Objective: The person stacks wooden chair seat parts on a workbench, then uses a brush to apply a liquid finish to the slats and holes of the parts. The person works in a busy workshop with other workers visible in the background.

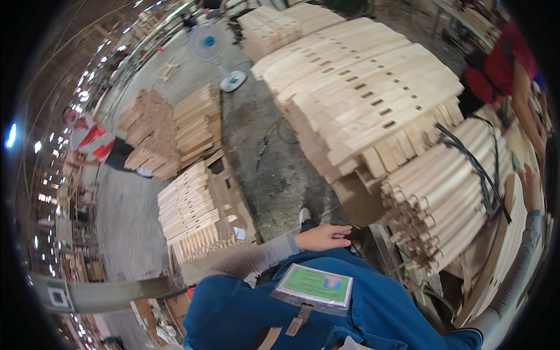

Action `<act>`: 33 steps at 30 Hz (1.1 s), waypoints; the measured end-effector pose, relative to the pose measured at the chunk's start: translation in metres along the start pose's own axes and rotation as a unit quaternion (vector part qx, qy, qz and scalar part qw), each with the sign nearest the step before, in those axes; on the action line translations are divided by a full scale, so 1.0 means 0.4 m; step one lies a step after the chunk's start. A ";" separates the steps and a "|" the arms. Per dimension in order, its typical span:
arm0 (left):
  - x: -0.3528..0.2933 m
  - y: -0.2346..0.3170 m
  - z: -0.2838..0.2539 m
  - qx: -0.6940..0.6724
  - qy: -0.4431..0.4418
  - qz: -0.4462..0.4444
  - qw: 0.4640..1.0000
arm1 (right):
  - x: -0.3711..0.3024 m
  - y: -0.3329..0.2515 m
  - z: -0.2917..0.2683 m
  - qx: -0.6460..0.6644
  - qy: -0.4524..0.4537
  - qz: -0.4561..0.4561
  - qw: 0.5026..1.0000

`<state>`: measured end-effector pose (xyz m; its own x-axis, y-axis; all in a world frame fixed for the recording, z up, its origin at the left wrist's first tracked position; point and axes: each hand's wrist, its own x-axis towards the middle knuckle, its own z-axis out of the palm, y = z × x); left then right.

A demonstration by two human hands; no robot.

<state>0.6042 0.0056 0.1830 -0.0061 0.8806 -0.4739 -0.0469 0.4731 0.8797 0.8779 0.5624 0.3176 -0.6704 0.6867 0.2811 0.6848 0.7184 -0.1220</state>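
Note:
My left hand (322, 238) hangs in front of my blue shirt, palm down, its fingers stretched out and holding nothing. On the far right, my right hand (529, 188) reaches out beside a stack of long pale wooden boards (506, 219), fingers apart; whether it touches the wood is hard to see. Left of that hand lies a bundle of rounded wooden slats (446, 181), tied with black straps (475, 166). Beyond the bundle rises a large stack of pale boards with rows of slots (373, 81).
A low pallet with slotted wood pieces (188, 204) stands at left, with more stacked wood (153, 128) behind it. A white fan (233, 81) stands on the concrete floor (262, 157). One person in red (510, 64) is at far right, another in red and white (93, 143) at left.

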 end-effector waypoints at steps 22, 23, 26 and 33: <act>-0.384 -0.288 -0.398 -0.097 0.294 0.038 0.950 | 0.133 -1.305 0.065 0.136 -0.053 -0.390 0.909; -0.405 -0.296 -0.413 -0.090 0.300 0.039 0.949 | 0.127 -1.350 0.062 0.137 -0.055 -0.406 0.902; -0.471 -0.316 -0.458 -0.077 0.324 0.039 0.942 | 0.110 -1.482 0.042 0.145 -0.056 -0.444 0.883; -0.573 -0.366 -0.521 -0.102 0.404 0.063 0.907 | 0.081 -1.741 -0.010 0.146 -0.039 -0.539 0.828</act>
<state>0.4043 -0.2713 0.1548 -0.7508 0.5804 -0.3154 -0.1781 0.2819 0.9428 0.3805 0.0837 0.4155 -0.8718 -0.3756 0.3144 -0.4153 0.9071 -0.0679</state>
